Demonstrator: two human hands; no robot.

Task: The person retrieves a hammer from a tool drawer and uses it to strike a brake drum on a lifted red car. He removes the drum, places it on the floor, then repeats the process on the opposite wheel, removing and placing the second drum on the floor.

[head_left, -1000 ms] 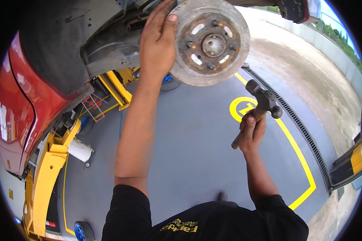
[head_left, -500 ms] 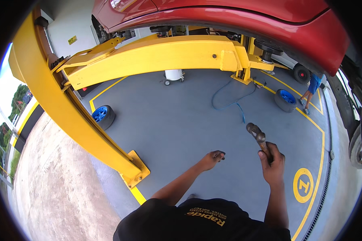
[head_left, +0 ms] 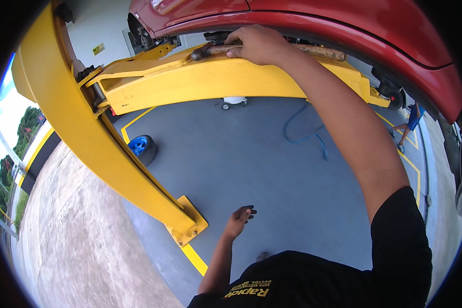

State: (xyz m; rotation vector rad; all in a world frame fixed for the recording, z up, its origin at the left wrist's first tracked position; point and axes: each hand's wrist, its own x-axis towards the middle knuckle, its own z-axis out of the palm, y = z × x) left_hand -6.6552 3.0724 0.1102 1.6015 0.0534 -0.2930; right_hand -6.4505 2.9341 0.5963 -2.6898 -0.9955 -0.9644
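Observation:
My right hand (head_left: 259, 43) is at the top of the yellow lift arm (head_left: 205, 82), its fingers closed over the wooden handle of a ball-peen hammer (head_left: 318, 51). The hammer lies along the arm's upper edge, its dark metal head toward the left post; my hand covers part of the handle. Just above is the raised red car (head_left: 313, 23). Low in front of me, my left hand (head_left: 238, 222) is held over the floor with its fingers loosely apart and nothing in it. The fingertips look dark with grime.
A yellow lift post (head_left: 102, 149) rises on the left, its base plate (head_left: 195, 226) bolted to the grey floor. A tyre with a blue wheel (head_left: 142, 149) lies behind it. A blue hose (head_left: 292, 137) curls across the floor. Another person's legs (head_left: 406, 134) show at the far right.
My right hand has carried the hammer up and to the left, from in front of me onto the lift arm. My left hand has dropped lower and moved left.

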